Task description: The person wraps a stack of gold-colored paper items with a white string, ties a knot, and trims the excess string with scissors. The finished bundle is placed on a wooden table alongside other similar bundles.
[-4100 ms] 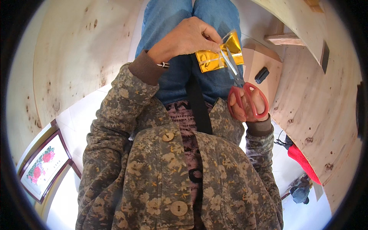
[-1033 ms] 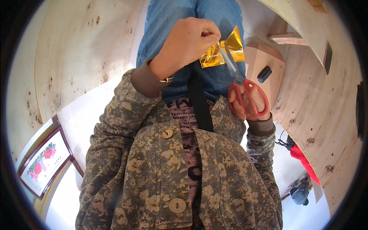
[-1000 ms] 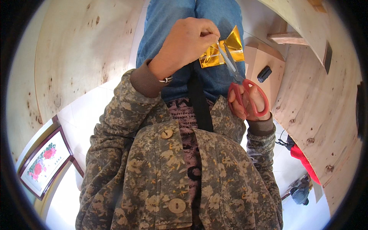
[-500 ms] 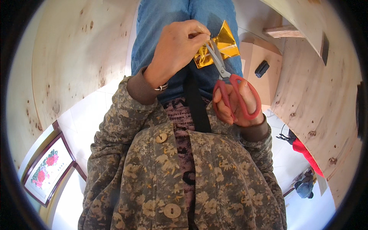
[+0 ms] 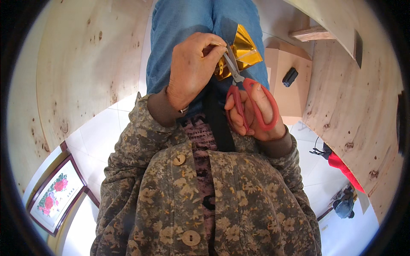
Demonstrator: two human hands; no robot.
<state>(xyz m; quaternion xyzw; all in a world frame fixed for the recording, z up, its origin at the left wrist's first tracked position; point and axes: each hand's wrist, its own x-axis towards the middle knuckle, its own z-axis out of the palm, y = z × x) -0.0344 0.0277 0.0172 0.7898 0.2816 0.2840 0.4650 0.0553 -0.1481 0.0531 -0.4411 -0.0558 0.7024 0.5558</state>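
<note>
My left hand [image 5: 194, 68] is above my lap, its thumb and fingertips pinched together at the edge of a shiny gold foil piece [image 5: 247, 48]. The foil is creased, with a pale line across it, and part of it is hidden behind my hand and the blades. My right hand [image 5: 260, 115] grips red-handled scissors [image 5: 261, 102], fingers and thumb through the loops. Their metal blades point up and left, slightly apart, with the tips close to my left fingertips and over the foil. Whether the blades touch the foil I cannot tell.
Below the foil are my jeans [image 5: 179, 25]. Pale wooden boards [image 5: 85, 55] rise on both sides. At right, a cardboard box [image 5: 294, 91] carries a small black object [image 5: 290, 77]. A framed flower picture [image 5: 55, 196] is at lower left, and a red item [image 5: 341, 168] at right.
Both hands, the foil and the scissors have shifted slightly left, my left hand also a little closer to my body. The grips look the same.
</note>
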